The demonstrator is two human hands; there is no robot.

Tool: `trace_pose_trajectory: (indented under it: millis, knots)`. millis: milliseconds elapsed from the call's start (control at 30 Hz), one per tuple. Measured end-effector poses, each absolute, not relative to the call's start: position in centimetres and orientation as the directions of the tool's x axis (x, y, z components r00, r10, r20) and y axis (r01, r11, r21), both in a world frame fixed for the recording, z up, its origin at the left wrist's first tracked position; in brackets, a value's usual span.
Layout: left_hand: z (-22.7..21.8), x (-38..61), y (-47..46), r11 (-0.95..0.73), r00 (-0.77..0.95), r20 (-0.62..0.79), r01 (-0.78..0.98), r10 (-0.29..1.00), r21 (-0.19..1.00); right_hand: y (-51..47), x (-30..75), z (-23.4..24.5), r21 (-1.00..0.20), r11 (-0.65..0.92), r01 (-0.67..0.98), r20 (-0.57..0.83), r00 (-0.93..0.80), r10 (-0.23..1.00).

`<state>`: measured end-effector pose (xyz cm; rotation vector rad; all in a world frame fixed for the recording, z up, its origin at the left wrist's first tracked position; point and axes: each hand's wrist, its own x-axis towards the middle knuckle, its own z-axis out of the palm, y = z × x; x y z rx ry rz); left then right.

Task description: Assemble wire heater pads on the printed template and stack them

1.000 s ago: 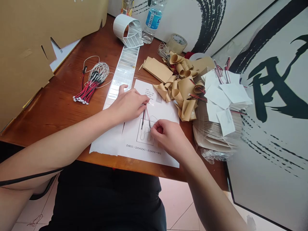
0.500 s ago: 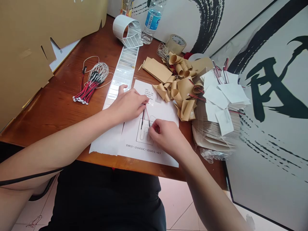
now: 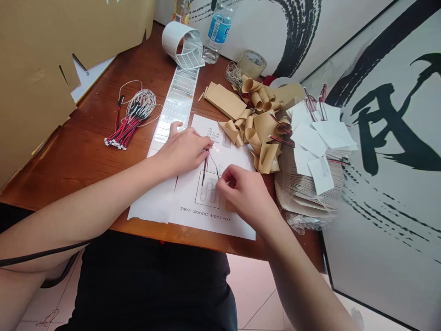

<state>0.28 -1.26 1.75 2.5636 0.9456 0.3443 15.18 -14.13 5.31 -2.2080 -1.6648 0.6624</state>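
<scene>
A printed sheet (image 3: 186, 195) with a line drawing of a looped wire lies in front of me, marked DRS-206DC-E001-01. On the sheet's upper left my left hand (image 3: 188, 149) rests, its thumb and forefinger closed on the top of a thin red and black wire lead (image 3: 214, 162). One dark strand hangs straight down over the drawing. The other slants right to my right hand (image 3: 243, 191), which pinches it near its dark sleeved end. Whatever continues from that end is mostly hidden by my right fingers. My left fingers cover the lead's top end.
A bundle of similar leads (image 3: 132, 119) lies left. Behind stand a label roll (image 3: 172, 41), a water bottle (image 3: 217, 34) and a tape roll (image 3: 254, 64). Curled brown paper pieces (image 3: 263, 124) and a stack of white cards (image 3: 313, 179) are right. A cardboard box (image 3: 69, 55) borders the left.
My right hand has moved slightly right, drawing the red strand outward at a wider slant. My left hand has stayed in place.
</scene>
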Motion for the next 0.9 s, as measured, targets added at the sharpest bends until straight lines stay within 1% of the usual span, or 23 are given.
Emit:
trace_pose_trajectory:
  millis: [67, 133, 233, 300, 367, 467, 533, 600, 733, 900]
  knots:
    - [1.8, 0.3, -1.3, -0.696, 0.744, 0.087, 0.568, 0.662, 0.441, -14.3, 15.3, 5.3, -0.569, -0.276, 0.775, -0.158, 0.226, 0.961]
    - [1.9, 0.4, -1.3, -0.695, 0.744, 0.091, 0.564, 0.662, 0.446, -14.6, 15.4, 5.2, -0.621, -0.221, 0.752, -0.121, 0.187, 0.975]
    - [2.0, 0.3, -1.3, -0.693, 0.745, 0.096, 0.555, 0.66, 0.46, -15.1, 15.6, 5.0, -0.658, -0.112, 0.745, -0.07, 0.087, 0.994]
    - [2.1, 0.2, -1.3, -0.688, 0.748, 0.087, 0.55, 0.657, 0.473, -15.5, 15.9, 4.8, -0.653, -0.031, 0.756, -0.009, 0.033, 0.999]
    - [2.1, 0.1, -1.2, -0.684, 0.754, 0.073, 0.546, 0.653, 0.483, -15.8, 16.2, 4.2, -0.609, 0.08, 0.789, 0.095, -0.027, 0.995]
    - [2.1, 0.1, -0.9, -0.689, 0.764, 0.064, 0.539, 0.643, 0.484, -16.1, 16.6, 3.2, -0.477, 0.249, 0.843, 0.298, -0.112, 0.948]
    - [2.1, 0.0, -0.8, -0.694, 0.771, 0.055, 0.538, 0.635, 0.478, -16.3, 16.8, 2.5, -0.388, 0.31, 0.868, 0.406, -0.142, 0.903]
    - [2.1, 0.0, -0.8, -0.694, 0.775, 0.04, 0.541, 0.631, 0.475, -16.5, 16.7, 2.0, -0.316, 0.32, 0.893, 0.478, -0.141, 0.867]
    - [2.0, -0.1, -0.7, -0.694, 0.774, 0.036, 0.545, 0.632, 0.471, -16.9, 16.2, 1.2, -0.236, 0.315, 0.919, 0.543, -0.144, 0.827]
    - [1.8, 0.0, -0.7, -0.702, 0.766, 0.061, 0.55, 0.64, 0.452, -16.8, 15.7, 0.3, -0.18, 0.363, 0.914, 0.532, -0.22, 0.818]
